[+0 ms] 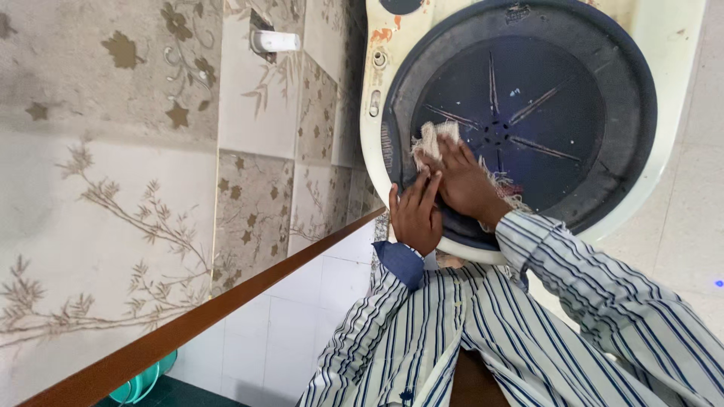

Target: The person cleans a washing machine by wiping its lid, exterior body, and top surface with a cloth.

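**Frayed off-white cloth pressed on the rim of a washing-machine tub**

The frayed off-white woven cloth [431, 143] lies against the dark inner rim of the round dark-blue washing-machine tub [528, 105], at the tub's lower left edge as the head camera sees it, with loose threads trailing out to the side. The right hand [464, 181] lies flat on top of it, fingers spread and pressing the cloth to the rim rather than closing round it. Just beside, touching it, the left hand [415, 215] rests open on the cream plastic top of the machine [373, 136], its fingertips reaching up over the rim; it grips nothing. Both arms wear a white shirt with dark blue stripes [528, 332], the left cuff turned back to show a plain blue lining. Left of the machine stands a wall of beige tiles with brown leaf patterns [151, 188], edged by a brown wooden strip [226, 301]
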